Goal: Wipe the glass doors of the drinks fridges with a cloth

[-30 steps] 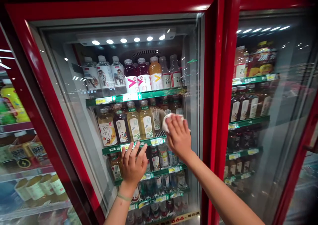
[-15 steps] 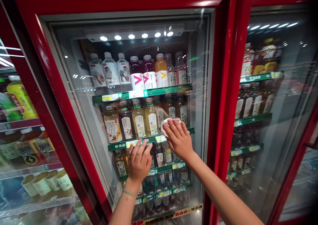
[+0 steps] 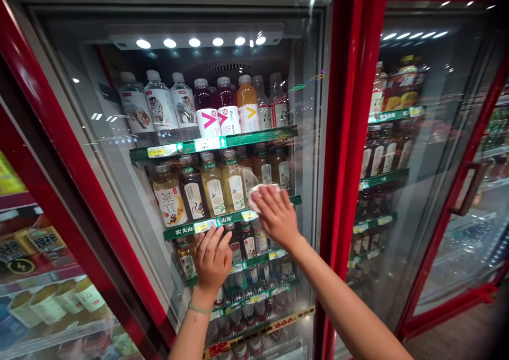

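Observation:
My right hand (image 3: 276, 214) presses a folded white cloth (image 3: 253, 195) flat against the glass door (image 3: 308, 153) of a drinks fridge. The cloth pokes out past the fingertips, and the palm hides part of it. Lower and to the left, my left hand (image 3: 213, 256) has its fingers stretched upward at the glass, holding nothing. A thin pale green band (image 3: 199, 309) circles the left wrist. Through the door, tea bottles (image 3: 213, 187) show on the second shelf just above both hands.
A red frame (image 3: 340, 111) surrounds the door. Bottles with tiger labels (image 3: 159, 105) and purple drinks (image 3: 227, 105) fill the top shelf. To the right stands another glass-door fridge with a door handle (image 3: 469, 189). Shelves of cups (image 3: 50, 301) are at the left.
The view has turned a little to the right and come slightly closer, bringing a door handle into sight. Both hands stay at nearly the same places on the glass.

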`<state>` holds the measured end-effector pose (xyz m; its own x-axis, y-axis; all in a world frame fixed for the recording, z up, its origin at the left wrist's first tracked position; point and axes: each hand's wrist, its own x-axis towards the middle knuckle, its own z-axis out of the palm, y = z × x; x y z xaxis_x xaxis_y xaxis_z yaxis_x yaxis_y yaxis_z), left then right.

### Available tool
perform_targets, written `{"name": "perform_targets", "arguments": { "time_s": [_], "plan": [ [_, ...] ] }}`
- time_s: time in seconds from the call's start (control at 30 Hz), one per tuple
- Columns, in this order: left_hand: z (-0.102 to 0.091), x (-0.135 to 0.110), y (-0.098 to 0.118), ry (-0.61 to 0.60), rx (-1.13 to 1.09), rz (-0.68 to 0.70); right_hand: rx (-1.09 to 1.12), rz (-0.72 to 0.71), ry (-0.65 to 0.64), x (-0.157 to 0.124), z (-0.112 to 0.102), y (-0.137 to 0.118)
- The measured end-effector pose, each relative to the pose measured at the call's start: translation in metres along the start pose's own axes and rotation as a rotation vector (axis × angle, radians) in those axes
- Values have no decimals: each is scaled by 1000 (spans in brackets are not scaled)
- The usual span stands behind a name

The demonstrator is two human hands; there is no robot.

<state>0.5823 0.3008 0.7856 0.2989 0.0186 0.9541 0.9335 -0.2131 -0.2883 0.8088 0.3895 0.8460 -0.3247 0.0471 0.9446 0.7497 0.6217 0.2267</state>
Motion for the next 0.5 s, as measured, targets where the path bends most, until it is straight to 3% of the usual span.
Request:
{"name": "perform_targets", "arguments": {
  "time_s": [0.1, 0.2, 0.27, 0.33, 0.4, 0.43, 0.5],
  "plan": [
    [0, -1, 0, 5, -10, -10, -34, 323, 138, -18, -6, 46],
    [3, -3, 2, 26, 10, -24, -36, 566, 260, -15, -2, 51],
    [3, -3, 2, 28, 20, -21, -19, 507, 232, -7, 3, 27],
    [2, -4, 2, 21, 21, -10, 7, 297, 120, -5, 5, 5],
    [2, -4, 2, 17, 17, -6, 21, 73, 23, -13, 2, 2],
    [1, -5, 1, 17, 14, -8, 17, 50, 7, -18, 0, 9],
    [2, -5, 2, 20, 13, -19, -1, 180, 62, -27, -4, 31]
  ]
}}
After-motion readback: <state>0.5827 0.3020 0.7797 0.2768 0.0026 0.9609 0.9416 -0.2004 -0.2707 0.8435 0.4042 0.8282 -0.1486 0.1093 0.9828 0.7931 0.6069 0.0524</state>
